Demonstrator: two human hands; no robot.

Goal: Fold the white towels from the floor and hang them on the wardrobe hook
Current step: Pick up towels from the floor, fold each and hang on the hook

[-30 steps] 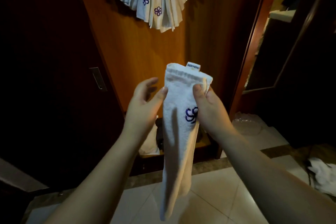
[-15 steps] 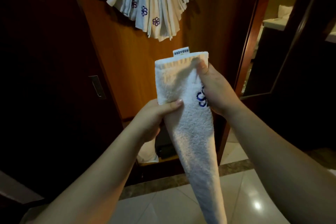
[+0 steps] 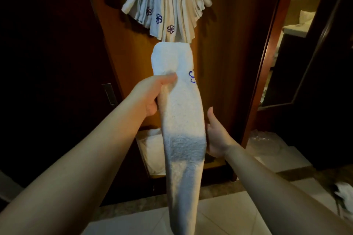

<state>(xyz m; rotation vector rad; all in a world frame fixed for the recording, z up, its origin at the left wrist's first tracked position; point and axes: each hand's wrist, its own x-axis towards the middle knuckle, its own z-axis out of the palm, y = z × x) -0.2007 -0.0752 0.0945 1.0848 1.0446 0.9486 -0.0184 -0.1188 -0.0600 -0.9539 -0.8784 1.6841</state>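
A long folded white towel (image 3: 181,112) with a blue embroidered mark hangs in front of me. My left hand (image 3: 152,93) grips its left edge below the top fold. Lower down, my right hand (image 3: 215,135) sits at the towel's right side, thumb up; its fingers go behind the cloth and are hidden. Above the towel, a fan of several folded white towels (image 3: 166,4) with purple flower marks hangs from the wardrobe hook, which is hidden by them. The held towel's top nearly reaches their lower ends.
The wooden wardrobe panel (image 3: 210,63) stands straight ahead, a dark door with a handle (image 3: 108,93) to its left. White cloth (image 3: 150,150) lies in the wardrobe's bottom. A crumpled white towel (image 3: 343,192) lies on the tiled floor at right. An open doorway (image 3: 286,44) is at right.
The towel rose toward the hanging bundle. My right hand let go of its top corner and dropped to the towel's right side lower down. My left hand kept its grip.
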